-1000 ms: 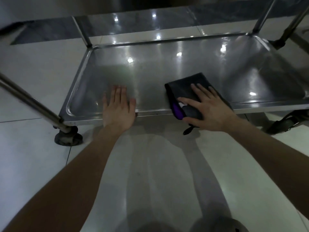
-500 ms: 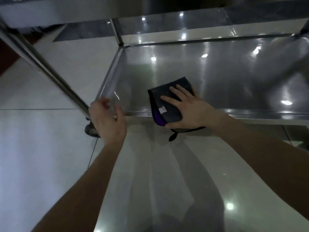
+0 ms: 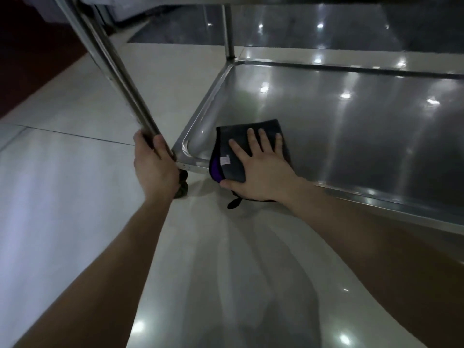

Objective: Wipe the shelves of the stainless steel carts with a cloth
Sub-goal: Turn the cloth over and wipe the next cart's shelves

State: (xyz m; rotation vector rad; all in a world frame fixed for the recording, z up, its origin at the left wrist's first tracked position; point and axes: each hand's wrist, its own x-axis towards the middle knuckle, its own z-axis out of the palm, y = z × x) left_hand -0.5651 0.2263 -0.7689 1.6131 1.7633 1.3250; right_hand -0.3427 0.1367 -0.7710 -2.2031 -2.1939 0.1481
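Two bare forearms come up from the bottom of the view over a glossy pale tiled floor [image 3: 62, 197], and both reach toward the lowest shelf of a stainless steel cart. The left hand [image 3: 153, 167] has its grip closed round the near corner post [image 3: 113, 71], fingers wrapped behind the tube and thumb up the front, right above where the post meets the shelf corner. Just under that hand you can make out a dark caster wheel [image 3: 182, 189], mostly hidden. The right hand [image 3: 261, 172] is laid out flat, palm down, fingers spread and pointing away from the body, so that grip is open and just pressing on the cloth [image 3: 233, 151], not pinching it. The cloth is a folded dark grey one with a purple edge and a small white tag, sitting in the near left corner of the bottom shelf [image 3: 351, 126], with its near part lapping over the shelf's front lip and a little dark loop dangling below the edge. The cloth's left side is just beside the rounded raised rim of the corner. To the right and further back the shelf is all bare shiny metal out to the raised far rim. The far corner post [image 3: 229, 28] stands at the back left, and an upper shelf's underside crosses the top.
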